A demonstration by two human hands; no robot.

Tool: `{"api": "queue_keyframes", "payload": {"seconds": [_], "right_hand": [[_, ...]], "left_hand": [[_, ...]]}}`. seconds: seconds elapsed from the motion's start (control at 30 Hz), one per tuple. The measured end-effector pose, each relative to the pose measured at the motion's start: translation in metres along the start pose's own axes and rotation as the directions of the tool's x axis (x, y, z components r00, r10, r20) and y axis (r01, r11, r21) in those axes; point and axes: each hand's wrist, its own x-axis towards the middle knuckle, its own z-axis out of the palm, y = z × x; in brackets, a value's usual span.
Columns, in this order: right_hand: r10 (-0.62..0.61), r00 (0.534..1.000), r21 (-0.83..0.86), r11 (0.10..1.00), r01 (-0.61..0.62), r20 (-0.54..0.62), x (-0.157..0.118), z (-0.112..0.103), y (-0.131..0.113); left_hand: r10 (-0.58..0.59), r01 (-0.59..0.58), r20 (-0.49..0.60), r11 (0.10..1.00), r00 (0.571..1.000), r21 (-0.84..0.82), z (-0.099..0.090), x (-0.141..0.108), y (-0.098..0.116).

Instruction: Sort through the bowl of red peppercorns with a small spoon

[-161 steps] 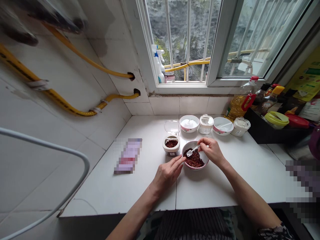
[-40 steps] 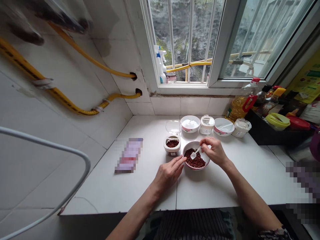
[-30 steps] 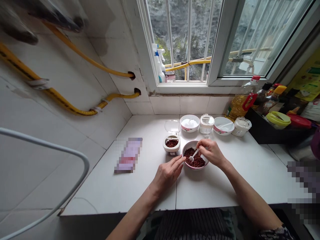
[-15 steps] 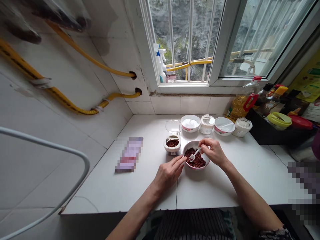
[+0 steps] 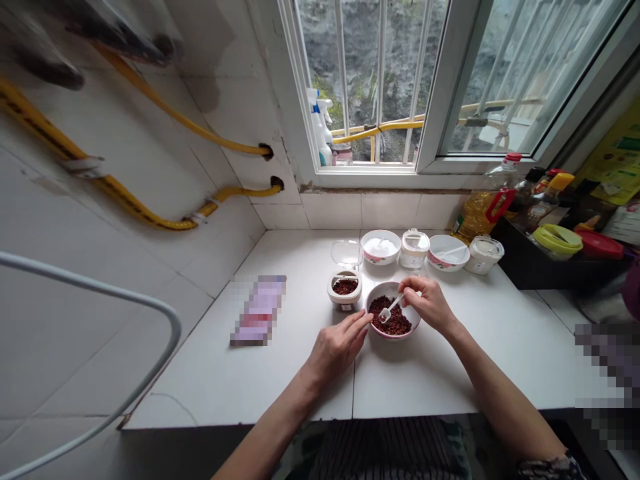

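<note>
A small pink-rimmed bowl (image 5: 374, 300) full of dark red peppercorns sits on the white counter in front of me. My right hand (image 5: 429, 303) pinches a small white spoon (image 5: 389, 309), whose scoop rests in the peppercorns. My left hand (image 5: 340, 345) lies on the counter with its fingertips touching the bowl's left side. Just left of the bowl stands a small white jar (image 5: 344, 292) with its clear lid flipped up and some peppercorns inside.
Behind the bowl a row holds a bowl of white powder (image 5: 380, 247), a lidded jar (image 5: 415, 248), a bowl with a spoon (image 5: 448, 252) and another lidded jar (image 5: 484, 253). An oil bottle (image 5: 480, 200) and sauces stand at the right. A blurred packet (image 5: 259, 309) lies left.
My right hand has shifted the spoon slightly within the bowl of peppercorns, dipping and stirring. My left hand has stayed against the bowl.
</note>
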Motion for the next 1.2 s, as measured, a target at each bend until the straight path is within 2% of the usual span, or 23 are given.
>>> {"api": "queue_keyframes", "payload": {"seconds": [0.13,0.5,0.7,0.77,1.03,1.2], "right_hand": [[-0.020,1.000,-0.052,0.998,0.019,-0.024,0.0008,0.0011,0.0036],[-0.040,0.999,0.023,0.999,0.039,0.037,-0.0003,0.0056,0.0006],[0.115,0.992,0.243,0.962,-0.124,0.054,0.0008,0.0007,0.0006],[0.126,0.991,0.265,0.955,-0.135,0.050,0.0009,-0.0003,0.0005],[0.133,0.989,0.246,0.959,-0.143,0.058,0.0008,-0.0023,-0.0001],[-0.003,0.998,0.062,0.998,-0.001,0.068,0.0003,-0.0002,-0.0015]], "left_hand": [[0.004,-0.004,-0.005,1.000,1.000,0.005,-0.0001,0.0009,0.0003],[0.007,-0.007,-0.009,1.000,1.000,0.005,-0.0003,0.0012,0.0004],[0.005,-0.005,-0.010,1.000,1.000,0.011,-0.0002,0.0017,0.0004],[0.003,-0.003,-0.007,1.000,1.000,0.010,-0.0001,0.0015,0.0002],[0.013,-0.013,-0.013,1.000,1.000,0.014,0.0003,0.0012,0.0003],[0.015,-0.015,-0.015,1.000,1.000,0.020,-0.0003,0.0018,0.0013]]}}
